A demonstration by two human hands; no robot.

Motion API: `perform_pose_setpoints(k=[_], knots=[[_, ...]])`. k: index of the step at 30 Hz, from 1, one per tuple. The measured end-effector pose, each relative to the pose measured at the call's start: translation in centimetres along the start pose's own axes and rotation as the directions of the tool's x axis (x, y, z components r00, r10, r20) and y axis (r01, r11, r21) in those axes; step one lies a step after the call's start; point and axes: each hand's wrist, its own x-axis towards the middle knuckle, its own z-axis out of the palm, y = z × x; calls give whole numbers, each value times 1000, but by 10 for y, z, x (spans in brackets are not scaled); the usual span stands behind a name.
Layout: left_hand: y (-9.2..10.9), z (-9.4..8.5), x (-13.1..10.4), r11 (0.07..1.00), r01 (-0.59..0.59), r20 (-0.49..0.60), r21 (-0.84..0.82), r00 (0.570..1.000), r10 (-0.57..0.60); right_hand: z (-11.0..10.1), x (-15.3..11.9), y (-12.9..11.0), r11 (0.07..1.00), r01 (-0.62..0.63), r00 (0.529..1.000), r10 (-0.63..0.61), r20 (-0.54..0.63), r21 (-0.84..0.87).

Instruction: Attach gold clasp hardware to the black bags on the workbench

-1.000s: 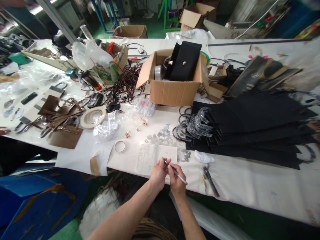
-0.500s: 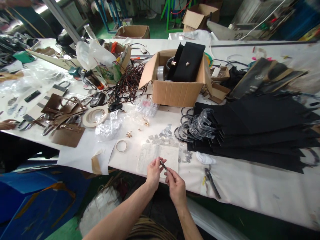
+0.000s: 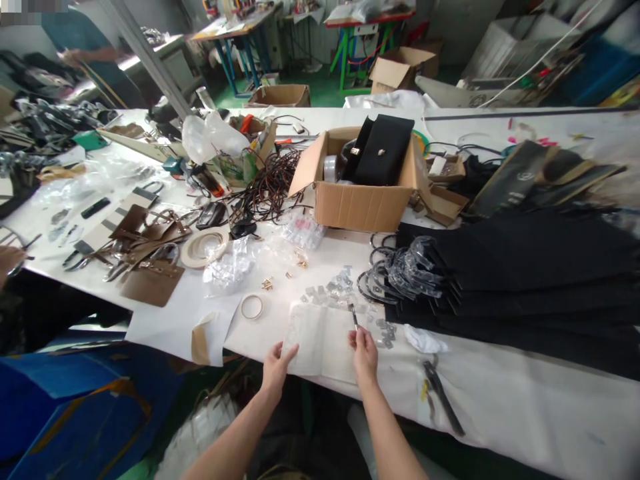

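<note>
An open notebook (image 3: 309, 337) with pale pages lies at the table's front edge. My left hand (image 3: 277, 370) is closed at its lower left edge, the thumb over the page and the fingers at the side. My right hand (image 3: 365, 353), over the right-hand page, pinches a slim dark pen (image 3: 354, 316) whose far end points away from me. Small clear and grey metal plates (image 3: 340, 285) are scattered just beyond the notebook, and more plates (image 3: 387, 332) lie right of my right hand.
Stacked black bag pieces (image 3: 525, 267) with wrapped handles cover the right side. A cardboard box (image 3: 360, 207) stands behind. Leftward are a tape roll (image 3: 252, 307), brown bags (image 3: 153, 283) and gold fittings (image 3: 267, 284). A dark-handled tool (image 3: 444, 400) lies front right. Another person (image 3: 83, 40) is at back left.
My hands have parted: the left moved left to the notebook's edge, while the right moved right with the pen. Both were at the pen before. The view has tilted up slightly.
</note>
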Motion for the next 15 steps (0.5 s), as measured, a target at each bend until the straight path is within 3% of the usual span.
perform_pose_setpoints(k=[1, 2, 4, 5, 6, 10, 12, 15], knots=[[-4, -1, -6, 998, -65, 130, -19, 989, 67, 1, 1, 1, 1000, -5, 1000, 5, -6, 13], [-9, 0, -11, 989, -145, 271, -32, 951, 148, 2, 0, 2, 1000, -10, 1000, 10, -8, 24], [-22, 3, -18, 949, -314, 485, -26, 826, 287, 3, -1, 3, 999, -20, 1000, 21, -9, 37], [-28, 6, -19, 923, -384, 527, 9, 787, 322, 3, -2, 3, 999, -27, 1000, 27, -7, 40], [-34, 11, -20, 900, -430, 520, 72, 786, 334, 3, -3, 2, 999, -35, 999, 35, -3, 40], [-47, 41, -19, 802, -441, 338, 402, 886, 317, 5, -5, 2, 998, -66, 998, 66, 14, 21], [-45, 57, -19, 734, -456, 305, 504, 889, 343, 6, -4, 3, 997, -73, 997, 73, 15, 0], [-38, 72, -18, 702, -504, 303, 504, 864, 402, 8, -2, 3, 997, -69, 998, 69, 6, -33]])
